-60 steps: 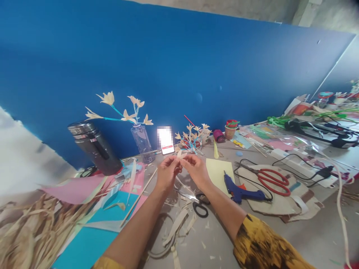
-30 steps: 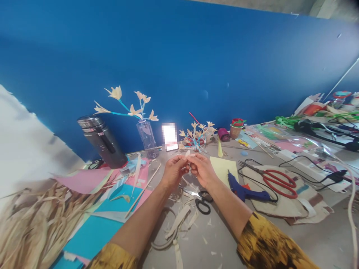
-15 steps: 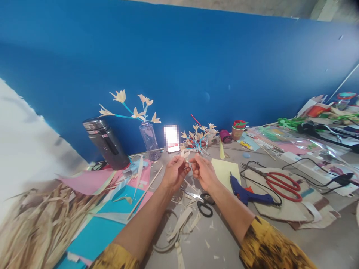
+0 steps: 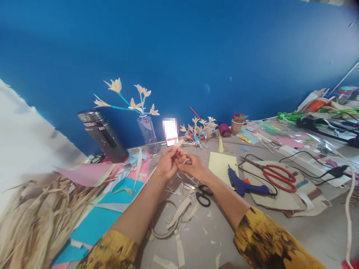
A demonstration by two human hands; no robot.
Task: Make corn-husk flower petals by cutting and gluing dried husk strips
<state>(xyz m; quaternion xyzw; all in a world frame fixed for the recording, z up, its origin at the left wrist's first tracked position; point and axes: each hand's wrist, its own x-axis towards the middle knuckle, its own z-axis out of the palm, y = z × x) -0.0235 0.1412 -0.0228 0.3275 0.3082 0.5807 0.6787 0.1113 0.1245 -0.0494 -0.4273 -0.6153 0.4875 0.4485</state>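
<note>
Centrally, one pale petal piece point(image 4: 178, 143) is being pinched in the fingertips of the left hand point(image 4: 167, 163), above the table point(image 4: 196, 235) and before one lit phone point(image 4: 170, 136). The right hand point(image 4: 193, 167) is being held against the left, fingers curled; whether anything is being gripped there cannot be told. Below, one pair of black-handled scissors point(image 4: 198, 193) is being ringed by many pale scraps point(image 4: 180, 213). Rightward, one yellow sheet point(image 4: 220, 162) is being overlapped by one blue glue gun point(image 4: 248, 186), with one pair of red-handled scissors point(image 4: 265, 170) being seen beyond. Behind, at least five pale flowers point(image 4: 114, 86) are being held up by one clear vase point(image 4: 148, 134).
</note>
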